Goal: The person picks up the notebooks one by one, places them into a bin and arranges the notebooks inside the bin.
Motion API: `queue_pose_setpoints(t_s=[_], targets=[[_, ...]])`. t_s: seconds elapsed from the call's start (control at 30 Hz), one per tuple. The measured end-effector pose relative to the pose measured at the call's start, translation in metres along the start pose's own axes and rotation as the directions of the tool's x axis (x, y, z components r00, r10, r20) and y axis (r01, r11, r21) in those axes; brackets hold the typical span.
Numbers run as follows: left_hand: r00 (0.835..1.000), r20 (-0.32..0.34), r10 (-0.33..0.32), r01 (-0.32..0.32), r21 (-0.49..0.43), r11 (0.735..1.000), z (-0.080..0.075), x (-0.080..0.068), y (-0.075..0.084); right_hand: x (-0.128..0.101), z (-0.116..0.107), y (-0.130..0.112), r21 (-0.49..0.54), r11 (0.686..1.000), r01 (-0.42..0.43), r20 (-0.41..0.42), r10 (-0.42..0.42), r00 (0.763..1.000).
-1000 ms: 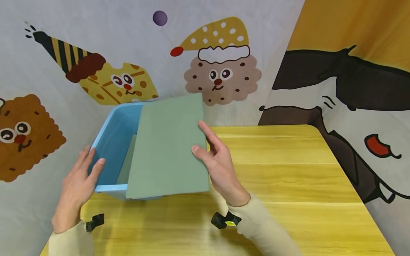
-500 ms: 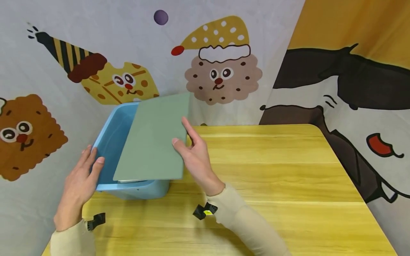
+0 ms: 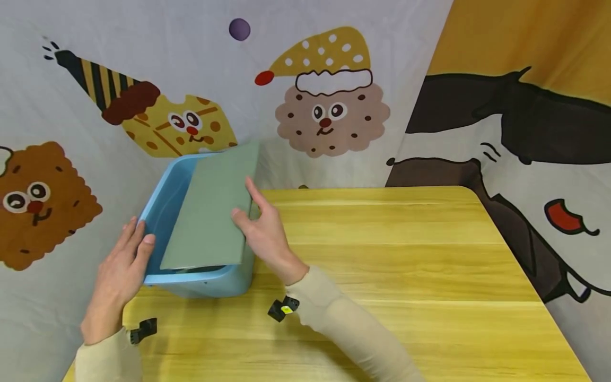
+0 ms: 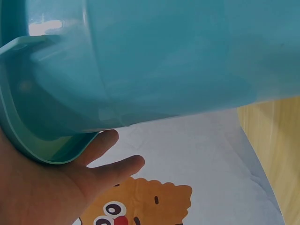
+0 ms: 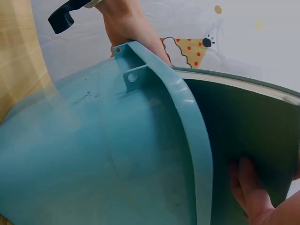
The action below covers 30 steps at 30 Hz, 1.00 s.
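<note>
A blue plastic storage bin (image 3: 205, 286) stands on the left of the table. My left hand (image 3: 116, 281) holds its left rim; the left wrist view shows fingers (image 4: 122, 168) on the outside, under the bin's lip (image 4: 56, 157). A thin green notebook (image 3: 205, 212) slants across the bin's opening, its right edge raised above the rim. My right hand (image 3: 267, 231) grips that right edge, thumb on the top cover and several fingers (image 5: 253, 187) underneath. Pale page edges (image 5: 234, 82) show between its covers in the right wrist view. The notebook hides most of the bin's inside.
The yellow wooden table (image 3: 406, 265) extends to the right of the bin. Behind it hangs a cloth (image 3: 329, 164) printed with cartoon figures, close to the bin's far side. Small black devices (image 3: 143, 330) sit at both wrists.
My right hand has moved left with the notebook, bringing it lower and further over the bin. The bin's near right corner has come into view. My left hand has stayed on the rim.
</note>
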<state>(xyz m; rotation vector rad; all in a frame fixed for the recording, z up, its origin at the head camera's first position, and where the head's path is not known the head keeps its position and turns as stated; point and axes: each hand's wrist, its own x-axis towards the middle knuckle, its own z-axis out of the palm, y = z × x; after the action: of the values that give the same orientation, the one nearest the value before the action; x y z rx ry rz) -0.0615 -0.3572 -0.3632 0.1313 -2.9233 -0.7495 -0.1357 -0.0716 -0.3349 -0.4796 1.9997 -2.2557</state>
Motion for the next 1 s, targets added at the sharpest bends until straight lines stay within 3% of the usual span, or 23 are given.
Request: queue_pose_setpoints(t_s=[0.2,0.5,0.8,1.0], targets=[[1.000,0.003,0.014,-0.014,-0.009,1.000,0.001,0.001,-0.001,0.002,0.005,0.002,-0.038,0.999,-0.030,0.065,0.033,0.997],[1.000,-0.008,0.005,-0.005,-0.012,1.000,0.000,-0.001,-0.004,0.011,0.015,0.002,-0.089,0.996,0.019,0.180,-0.003,0.984],[1.000,-0.001,-0.008,0.008,0.006,1.000,-0.001,-0.003,-0.004,0.013,0.022,0.005,-0.123,0.992,-0.040,0.156,0.059,0.986],[1.000,-0.001,0.018,-0.018,0.012,1.000,0.000,0.000,0.000,0.013,0.026,0.007,-0.105,0.992,-0.070,0.134,0.083,0.988]])
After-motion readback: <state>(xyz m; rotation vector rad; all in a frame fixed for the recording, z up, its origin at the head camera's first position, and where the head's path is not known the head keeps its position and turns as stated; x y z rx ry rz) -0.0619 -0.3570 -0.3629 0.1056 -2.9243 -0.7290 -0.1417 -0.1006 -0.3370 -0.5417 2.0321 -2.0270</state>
